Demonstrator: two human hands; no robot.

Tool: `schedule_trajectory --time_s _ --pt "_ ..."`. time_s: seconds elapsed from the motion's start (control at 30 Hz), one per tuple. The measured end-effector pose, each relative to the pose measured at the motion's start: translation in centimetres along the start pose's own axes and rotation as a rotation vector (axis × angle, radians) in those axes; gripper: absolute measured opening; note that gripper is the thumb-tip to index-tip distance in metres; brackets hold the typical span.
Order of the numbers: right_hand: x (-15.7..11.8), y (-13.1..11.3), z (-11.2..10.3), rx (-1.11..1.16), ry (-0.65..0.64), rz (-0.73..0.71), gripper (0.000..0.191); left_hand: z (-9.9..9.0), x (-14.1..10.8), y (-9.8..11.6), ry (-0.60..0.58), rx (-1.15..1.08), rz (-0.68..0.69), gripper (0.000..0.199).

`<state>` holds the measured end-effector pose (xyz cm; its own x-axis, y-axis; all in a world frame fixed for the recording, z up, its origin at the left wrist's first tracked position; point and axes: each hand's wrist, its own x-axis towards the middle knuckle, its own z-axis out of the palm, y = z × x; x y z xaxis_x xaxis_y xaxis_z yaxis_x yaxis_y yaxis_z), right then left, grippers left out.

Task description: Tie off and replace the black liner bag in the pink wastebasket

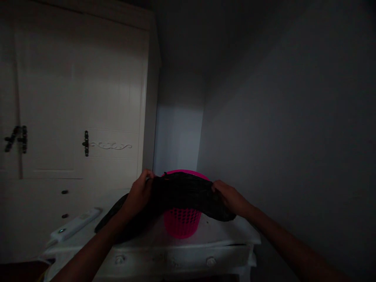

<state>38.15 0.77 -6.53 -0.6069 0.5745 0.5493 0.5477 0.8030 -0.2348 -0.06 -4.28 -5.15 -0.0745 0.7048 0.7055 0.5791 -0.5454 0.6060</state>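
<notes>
A black plastic bag [182, 192] is stretched between my two hands, in front of and over the upper part of a pink perforated basket [182, 227]. My left hand [143, 188] is closed on the bag's left part, beside the basket's rim. On the other side, my right hand [227, 196] grips the bag's right part. Loose bag material hangs down past both hands. The basket's far rim shows above the bag; its inside is hidden.
The basket stands on a white dresser [229, 231] with drawers along its front. A white elongated object [75, 225] lies at its left end. Behind on the left rises a white wardrobe [114, 98] with dark handles. A grey wall [279, 117] borders the right side.
</notes>
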Motion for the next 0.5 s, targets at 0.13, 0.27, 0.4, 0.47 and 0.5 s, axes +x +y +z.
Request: schedule_trajectory --time_s 0.13,0.27,0.4,0.47,0.5 --pt "0.1 0.6 -0.1 0.094 0.112 0.06 0.031 -0.6 -0.6 0.3 -0.191 -0.204 -0.18 0.024" --pt "0.0 1.0 -0.1 0.304 0.083 0.224 0.039 -1.0 -1.9 -0.1 -0.311 -0.035 -0.133 0.057" --pt "-0.6 1.6 0.4 0.311 -0.028 0.177 0.074 -0.9 -2.2 -0.7 -0.268 0.152 -0.085 0.038" --pt "-0.8 2.3 1.1 0.235 -0.038 0.117 0.084 -0.4 -1.8 -1.2 -0.239 0.091 -0.162 0.034" --pt "-0.8 2.8 1.6 0.202 -0.033 0.097 0.085 0.1 -1.5 -1.7 -0.214 0.048 -0.192 0.035"
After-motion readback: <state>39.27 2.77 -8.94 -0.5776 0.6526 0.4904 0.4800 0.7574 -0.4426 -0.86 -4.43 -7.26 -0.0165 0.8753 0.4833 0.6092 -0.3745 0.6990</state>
